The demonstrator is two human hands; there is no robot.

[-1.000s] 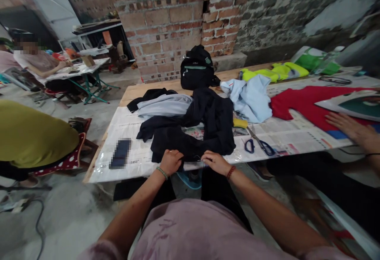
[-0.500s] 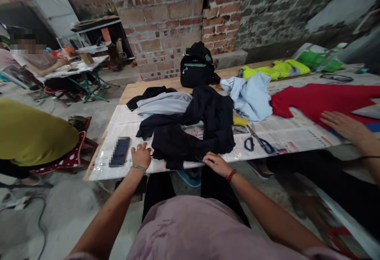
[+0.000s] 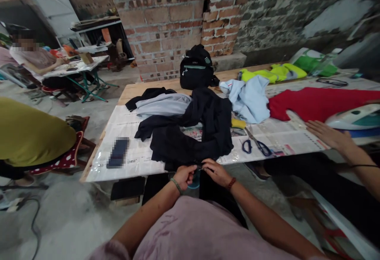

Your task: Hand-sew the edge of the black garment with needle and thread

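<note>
Black cloth (image 3: 218,121), bunched on table (image 3: 128,98)

Right hand (image 3: 216,172) pinches its near edge, seemingly to keep it steady. Left hand (image 3: 184,176) closed narrow just beside; whatever it grips is too small to tell. Scissors (image 3: 263,148) lie to the right, handily near.

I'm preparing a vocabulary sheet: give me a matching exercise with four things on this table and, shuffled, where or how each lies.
1. black fabric bag
2. metal scissors with dark-blue handles
3. bright red cloth garment
4. rumpled black cloth garment

A. next to the white-and-green iron
B. nearest the person's left hand and right hand
C. close to the brick wall
D. handles toward the near edge of the table

Pairs: 1-C, 2-D, 3-A, 4-B
</note>
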